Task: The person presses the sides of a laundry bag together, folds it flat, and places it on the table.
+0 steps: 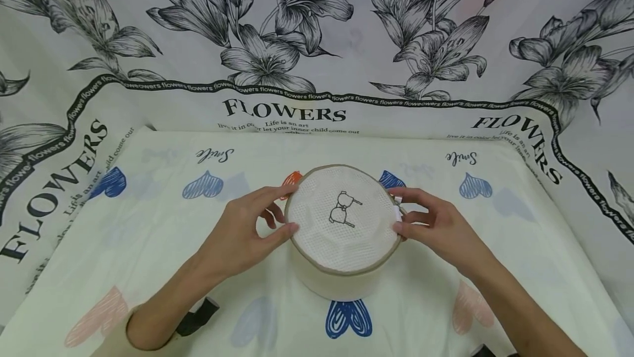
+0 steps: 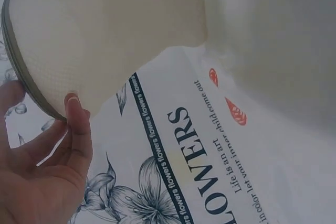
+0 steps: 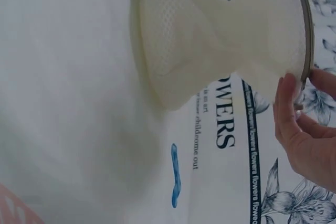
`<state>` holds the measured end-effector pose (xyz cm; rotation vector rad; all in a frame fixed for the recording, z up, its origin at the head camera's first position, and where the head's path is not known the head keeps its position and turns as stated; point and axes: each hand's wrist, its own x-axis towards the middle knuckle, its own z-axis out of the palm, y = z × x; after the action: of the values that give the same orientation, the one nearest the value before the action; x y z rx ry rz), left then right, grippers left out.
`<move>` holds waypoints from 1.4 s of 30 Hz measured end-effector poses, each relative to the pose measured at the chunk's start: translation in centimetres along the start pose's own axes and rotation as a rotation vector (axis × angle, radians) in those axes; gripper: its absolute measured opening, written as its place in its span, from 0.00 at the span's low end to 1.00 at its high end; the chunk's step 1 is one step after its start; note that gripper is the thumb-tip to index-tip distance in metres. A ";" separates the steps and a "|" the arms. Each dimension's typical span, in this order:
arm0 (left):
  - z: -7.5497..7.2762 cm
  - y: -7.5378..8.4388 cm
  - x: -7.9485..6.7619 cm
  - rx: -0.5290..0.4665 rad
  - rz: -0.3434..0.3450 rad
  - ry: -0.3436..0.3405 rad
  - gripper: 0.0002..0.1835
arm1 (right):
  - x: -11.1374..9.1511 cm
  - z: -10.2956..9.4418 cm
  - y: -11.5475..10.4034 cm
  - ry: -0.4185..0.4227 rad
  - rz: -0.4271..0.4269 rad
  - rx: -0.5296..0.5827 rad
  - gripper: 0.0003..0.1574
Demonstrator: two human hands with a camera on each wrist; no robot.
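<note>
A round embroidery hoop (image 1: 342, 273) is held up over the table, its face turned toward me. White woven cloth (image 1: 317, 247) is stretched across it, bearing a small black outline like a pair of glasses (image 1: 342, 211). My left hand (image 1: 242, 230) pinches the left rim between thumb and fingers. On the opposite side my right hand (image 1: 441, 228) grips the rim beside the metal screw (image 1: 400, 203). Loose cloth (image 2: 142, 14) hangs from the hoop in the left wrist view. Seen from the right wrist, the thumb and fingers (image 3: 289, 103) hold the hoop's edge.
A pale tablecloth (image 1: 163, 269) with printed hearts and lettering covers the table. Behind it hangs a white curtain-like cloth (image 1: 356, 43) with black flower drawings. A black object (image 1: 198, 317) shows at the left wrist.
</note>
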<state>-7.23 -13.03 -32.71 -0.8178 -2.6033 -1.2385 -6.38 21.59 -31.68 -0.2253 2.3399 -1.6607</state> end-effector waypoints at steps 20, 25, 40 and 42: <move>0.0 1.0 0.7 -0.266 -0.342 -0.066 0.35 | 0.0 0.8 -0.1 -0.076 0.030 0.076 0.46; 0.2 1.1 0.9 -0.300 -0.333 -0.062 0.35 | 0.0 0.8 -0.2 -0.083 0.034 0.041 0.43; 0.9 0.4 1.1 -0.350 -0.378 -0.048 0.31 | 0.1 1.4 0.7 -0.070 0.055 0.056 0.45; 1.0 0.3 1.1 -0.330 -0.384 -0.057 0.31 | 0.1 1.5 0.8 -0.058 0.070 0.039 0.45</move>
<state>-7.91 -11.64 -32.77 -0.4041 -2.7272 -1.8068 -5.95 20.50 -32.95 -0.1799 2.2447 -1.6429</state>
